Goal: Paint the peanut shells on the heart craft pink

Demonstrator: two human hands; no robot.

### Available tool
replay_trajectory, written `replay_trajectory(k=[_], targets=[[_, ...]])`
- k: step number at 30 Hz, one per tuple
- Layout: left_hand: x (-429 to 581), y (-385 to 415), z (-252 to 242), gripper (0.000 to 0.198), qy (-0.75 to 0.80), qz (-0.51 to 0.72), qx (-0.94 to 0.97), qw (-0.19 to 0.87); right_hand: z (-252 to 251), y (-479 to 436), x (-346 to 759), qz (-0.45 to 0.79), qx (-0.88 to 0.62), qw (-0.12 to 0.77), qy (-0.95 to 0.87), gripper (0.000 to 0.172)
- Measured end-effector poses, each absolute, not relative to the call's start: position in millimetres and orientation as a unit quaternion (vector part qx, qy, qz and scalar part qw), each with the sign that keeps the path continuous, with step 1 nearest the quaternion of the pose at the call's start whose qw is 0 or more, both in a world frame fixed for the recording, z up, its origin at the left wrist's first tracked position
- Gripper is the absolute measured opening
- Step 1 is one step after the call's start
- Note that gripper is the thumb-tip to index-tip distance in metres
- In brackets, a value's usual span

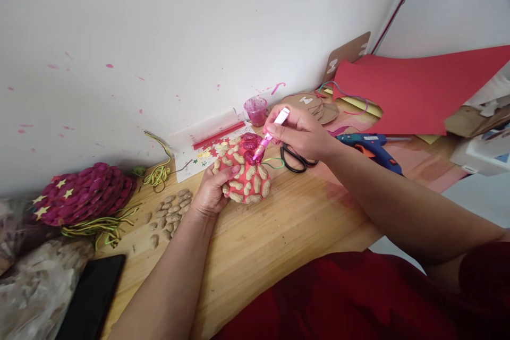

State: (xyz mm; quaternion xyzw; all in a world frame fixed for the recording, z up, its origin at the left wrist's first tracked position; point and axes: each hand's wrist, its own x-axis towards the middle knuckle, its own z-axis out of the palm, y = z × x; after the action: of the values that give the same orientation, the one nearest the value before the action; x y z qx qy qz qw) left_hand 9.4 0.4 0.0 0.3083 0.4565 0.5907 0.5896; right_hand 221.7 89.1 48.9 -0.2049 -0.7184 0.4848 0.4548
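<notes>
My left hand (213,188) grips the near left edge of a red disc covered with peanuts (247,183), thumb on top. Several peanuts at its far side are wet with magenta paint; the others are bare tan. A white-handled paintbrush (283,116) is pinched in my right hand (295,130), and its pink-stained tip touches the painted peanuts. Behind my right hand, a clear cup of pink paint (255,109) stands against the wall. Loose peanuts (171,212) lie on the wooden table left of my left hand.
At left sit stacked magenta peanut discs with gold stars (85,194), yellow-green cords (105,226), a black phone (93,295) and plastic bags (43,281). Rightward are black-handled scissors (294,159), a blue glue gun (372,151), cardboard discs (308,106) and red paper (414,93). Star confetti (213,149) lies on white paper.
</notes>
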Motion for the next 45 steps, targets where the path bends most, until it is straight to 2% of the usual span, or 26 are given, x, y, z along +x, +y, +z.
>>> replay_trajectory(k=[12,21,34,40,45], targets=[[10.1,-0.9,-0.2,0.04,0.447,0.587,0.312,0.599,46.4,89.3,220.1,0.447,-0.228,0.477,-0.721,0.041],[9.5,0.1,-1.9,0.044,0.446,0.594,0.316,0.589,49.0,89.5,223.7,0.48,-0.204,0.449,-0.726,0.037],[10.7,-1.0,2.4,0.045,0.454,0.59,0.311,0.591,46.5,89.5,220.9,0.478,-0.191,0.468,-0.718,0.036],[8.8,-0.1,-2.4,0.044,0.45,0.597,0.307,0.588,42.5,90.9,221.2,0.399,-0.248,0.482,-0.739,0.031],[9.8,2.9,-5.7,0.043,0.45,0.618,0.301,0.571,46.2,84.7,223.1,0.33,-0.235,0.464,-0.788,0.024]])
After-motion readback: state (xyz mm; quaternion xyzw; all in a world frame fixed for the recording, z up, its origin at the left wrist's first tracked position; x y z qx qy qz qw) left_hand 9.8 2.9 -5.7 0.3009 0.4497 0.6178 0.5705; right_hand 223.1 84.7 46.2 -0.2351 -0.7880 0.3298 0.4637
